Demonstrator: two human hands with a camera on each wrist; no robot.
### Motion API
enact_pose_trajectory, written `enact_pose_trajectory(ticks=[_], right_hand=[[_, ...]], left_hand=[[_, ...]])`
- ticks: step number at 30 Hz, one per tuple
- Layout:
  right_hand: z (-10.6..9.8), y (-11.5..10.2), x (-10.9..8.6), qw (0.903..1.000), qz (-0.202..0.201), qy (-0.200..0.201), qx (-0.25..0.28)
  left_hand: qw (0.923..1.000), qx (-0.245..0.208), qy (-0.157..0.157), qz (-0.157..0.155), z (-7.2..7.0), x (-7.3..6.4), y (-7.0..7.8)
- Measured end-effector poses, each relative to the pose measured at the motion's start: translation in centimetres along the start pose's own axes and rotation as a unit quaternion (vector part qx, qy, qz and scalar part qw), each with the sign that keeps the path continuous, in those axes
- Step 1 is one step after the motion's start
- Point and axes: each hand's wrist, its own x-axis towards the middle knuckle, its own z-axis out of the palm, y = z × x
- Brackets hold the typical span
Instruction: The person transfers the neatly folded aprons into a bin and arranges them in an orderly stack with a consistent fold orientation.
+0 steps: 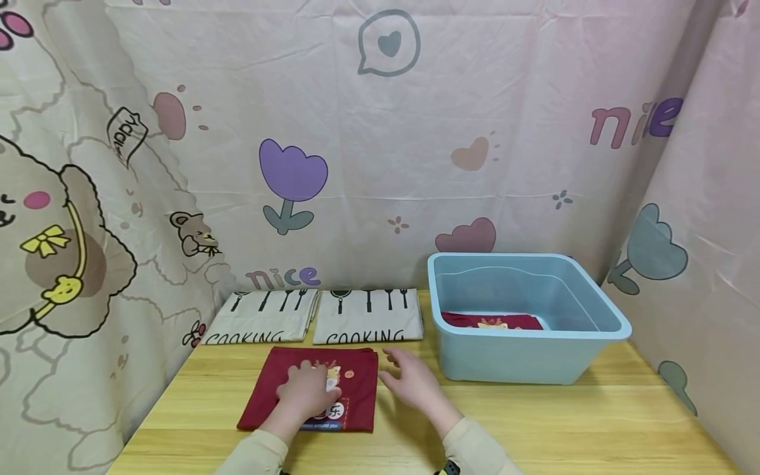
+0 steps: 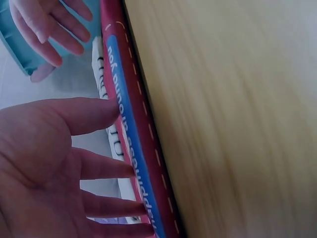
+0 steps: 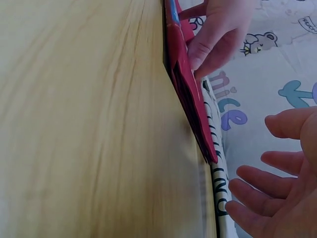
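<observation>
A folded dark red cloth (image 1: 279,376) with a cartoon print and a blue lettered strip lies on the table in the head view. My left hand (image 1: 309,390) rests on it with spread fingers, and in the left wrist view the fingertips (image 2: 126,171) touch its printed top. Just past the cloth's right edge, my right hand (image 1: 413,382) hovers with fingers parted and nothing in them. The right wrist view shows the stacked layers of the red cloth (image 3: 190,99) side-on, apart from my right hand (image 3: 277,183).
Two folded white cloths lettered COOKING, one at the left (image 1: 261,316) and one beside it (image 1: 368,318), lie behind the red cloth. A light blue plastic bin (image 1: 505,356) stands at the right with another red cloth (image 1: 493,321) inside. A printed curtain (image 1: 356,132) hangs behind the wooden table (image 1: 534,422).
</observation>
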Motion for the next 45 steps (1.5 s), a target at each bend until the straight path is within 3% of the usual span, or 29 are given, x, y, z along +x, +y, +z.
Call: enact_pose_trajectory(ticks=[6,11,18,29,36,45], right_hand=[[0.0,0.4,0.0,0.9998,0.014,0.003,0.016],[-0.1,0.6,0.0,0.9995,0.023,0.002,0.022],[-0.1,0.4,0.0,0.9985,0.023,0.003,0.050],[0.1,0.6,0.1,0.9893,0.052,-0.005,0.136],[0.2,0.9,0.0,0.9799,0.074,-0.019,0.184],[0.3,0.6,-0.2,0.9522,0.139,-0.038,0.270]], left_hand=[[0.9997,-0.018,-0.009,0.009,-0.2,-0.4,1.2],[0.9973,-0.068,-0.001,0.026,-1.0,-0.7,1.2],[0.9823,-0.174,0.028,0.062,-2.3,-0.6,-0.5],[0.9782,-0.195,0.064,0.030,-4.2,-0.8,-4.1],[0.9756,-0.214,0.047,-0.009,-5.1,-0.6,-6.3],[0.9684,-0.246,0.013,-0.038,-5.3,-0.4,-8.7]])
